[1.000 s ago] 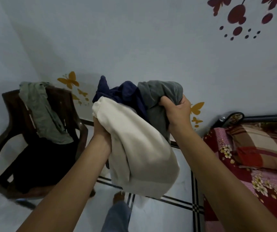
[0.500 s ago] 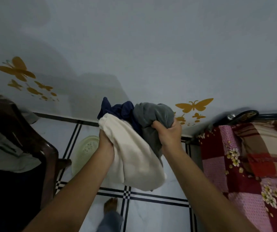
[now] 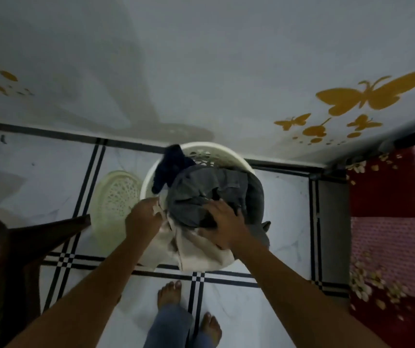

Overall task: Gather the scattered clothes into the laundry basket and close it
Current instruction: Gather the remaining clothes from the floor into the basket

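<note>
White plastic laundry basket (image 3: 229,156) stands on the tiled floor (image 3: 38,177) against the wall (image 3: 201,59), directly ahead of my bare feet (image 3: 168,296). All positions below are taken from the basket.

Contents: a grey garment (image 3: 201,194) fills most of the opening, piled above the rim. A navy garment (image 3: 172,167) sits at the far left, draped over the rim. A cream garment (image 3: 196,249) hangs out over the near edge and down the basket's outer wall — not fully inside.

My left hand (image 3: 144,217) is at the near-left rim, fingers closed on a fold of the cream garment. My right hand (image 3: 222,226) lies on top of the pile at the near side, fingers spread and flat on the grey garment — pressing, not clasping.

Basket lid (image 3: 113,197), pale and perforated, lies flat on the floor just left of the basket, touching or nearly touching its wall; I cannot tell which. The basket is uncovered.

Left of the lid, a dark wooden chair (image 3: 38,234) is partly in view. To the right of the basket, well apart, is a bed with a red and pink floral cover (image 3: 389,234). Yellow butterfly stickers (image 3: 367,96) mark the wall above and to the right.
</note>
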`<state>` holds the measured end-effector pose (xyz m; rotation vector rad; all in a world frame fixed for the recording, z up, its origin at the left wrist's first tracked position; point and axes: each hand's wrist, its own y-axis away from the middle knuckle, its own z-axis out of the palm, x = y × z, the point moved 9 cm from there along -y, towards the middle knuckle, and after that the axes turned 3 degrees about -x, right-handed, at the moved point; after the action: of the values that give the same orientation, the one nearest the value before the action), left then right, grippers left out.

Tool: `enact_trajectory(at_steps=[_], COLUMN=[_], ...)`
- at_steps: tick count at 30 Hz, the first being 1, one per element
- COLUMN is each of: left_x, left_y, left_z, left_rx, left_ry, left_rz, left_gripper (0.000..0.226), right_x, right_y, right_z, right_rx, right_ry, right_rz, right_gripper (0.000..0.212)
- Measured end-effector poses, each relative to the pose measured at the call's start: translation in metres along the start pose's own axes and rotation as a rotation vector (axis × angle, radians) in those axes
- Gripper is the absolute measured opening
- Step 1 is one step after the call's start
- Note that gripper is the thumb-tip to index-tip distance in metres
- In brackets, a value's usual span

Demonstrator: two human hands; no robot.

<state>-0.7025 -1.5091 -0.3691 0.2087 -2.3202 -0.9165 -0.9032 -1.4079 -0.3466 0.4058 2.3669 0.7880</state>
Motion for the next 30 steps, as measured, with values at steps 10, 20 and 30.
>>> enact_trajectory(at_steps=[10,20,30], left_x=[-0.107,-0.121,-0.133], left_y=[0.032,0.089,0.14], left_z=[0.098,0.128,0.155], left_rx=[-0.21,-0.257,-0.287], left_ry=[0.441,0.24,-0.159], left_rz=[-0.116,-0.14,-0.062], left_gripper=[0.078,0.074,0.041], right_x=[0.078,0.048,0.011], right_y=[0.003,0.068,0.09], right_z=[0.108,0.097,0.009], right_rx=[-0.284,0.131,0.48], right_ry=[0.672,0.378,-0.836], right_rz=[-0.136,-0.681,-0.156], right_gripper=[0.09,0.034,0.025])
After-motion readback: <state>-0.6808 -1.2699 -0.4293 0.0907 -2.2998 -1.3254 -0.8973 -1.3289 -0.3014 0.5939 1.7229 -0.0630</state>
